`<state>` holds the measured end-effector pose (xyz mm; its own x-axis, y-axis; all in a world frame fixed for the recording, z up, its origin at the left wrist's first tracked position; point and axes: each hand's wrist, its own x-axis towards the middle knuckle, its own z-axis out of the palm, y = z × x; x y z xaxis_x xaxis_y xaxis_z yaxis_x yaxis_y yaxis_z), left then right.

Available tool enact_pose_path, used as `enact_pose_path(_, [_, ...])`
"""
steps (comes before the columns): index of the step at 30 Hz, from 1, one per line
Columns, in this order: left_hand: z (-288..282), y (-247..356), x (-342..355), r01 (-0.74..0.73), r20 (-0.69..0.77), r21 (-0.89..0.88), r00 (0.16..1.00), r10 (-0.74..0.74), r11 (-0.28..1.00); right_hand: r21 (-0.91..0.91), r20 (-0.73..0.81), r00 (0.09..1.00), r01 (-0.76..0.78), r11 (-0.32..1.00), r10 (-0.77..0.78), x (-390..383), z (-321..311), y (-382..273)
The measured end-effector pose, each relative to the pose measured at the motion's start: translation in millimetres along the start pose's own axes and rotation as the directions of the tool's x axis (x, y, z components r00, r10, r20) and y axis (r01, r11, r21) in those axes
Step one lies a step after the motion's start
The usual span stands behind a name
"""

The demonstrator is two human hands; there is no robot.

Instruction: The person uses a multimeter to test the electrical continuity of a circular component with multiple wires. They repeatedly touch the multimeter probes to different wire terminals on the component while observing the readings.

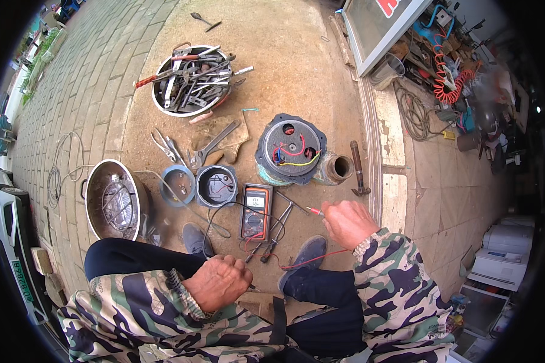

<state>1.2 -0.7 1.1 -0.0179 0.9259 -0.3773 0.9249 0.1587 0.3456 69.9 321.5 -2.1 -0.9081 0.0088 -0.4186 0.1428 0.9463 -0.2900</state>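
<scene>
My right hand is closed on a red test probe, its tip pointing left toward the multimeter. My left hand is closed above my left knee; a black lead runs into it, and a thin dark probe tip sticks out on its right. Between my shoes lies the orange-and-black multimeter, its screen lit. Beyond it stands a round dark motor with red, blue and yellow wires on top and a pipe outlet at its right. A small round housing with wires inside sits left of the meter.
A blue ring-shaped part, an adjustable wrench and pliers lie left. A basin heaped with tools stands farther off; a metal pot holds a plastic bottle. A hammer lies by the door sill, a T-handled tool beside the meter.
</scene>
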Motion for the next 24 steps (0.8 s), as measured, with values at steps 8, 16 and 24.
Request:
enact_pose_path(8, [-6, 4, 3, 0.019, 0.035, -0.010, 0.999, -0.018, 1.000, 0.052, -0.205, 0.979, 0.008, 0.999, 0.003, 9, -6, -17])
enact_pose_path(16, [-4, 0, 0, 0.020, 0.001, -0.021, 1.000, -0.019, 1.000, 0.079, -0.343, 0.939, 0.014, 0.997, 0.014, 38, -8, -32])
enact_pose_path(24, [-8, -3, -3, 0.027, -0.024, -0.034, 0.999, -0.028, 0.999, 0.052, -0.358, 0.934, 0.011, 0.999, 0.008, 56, -7, -36])
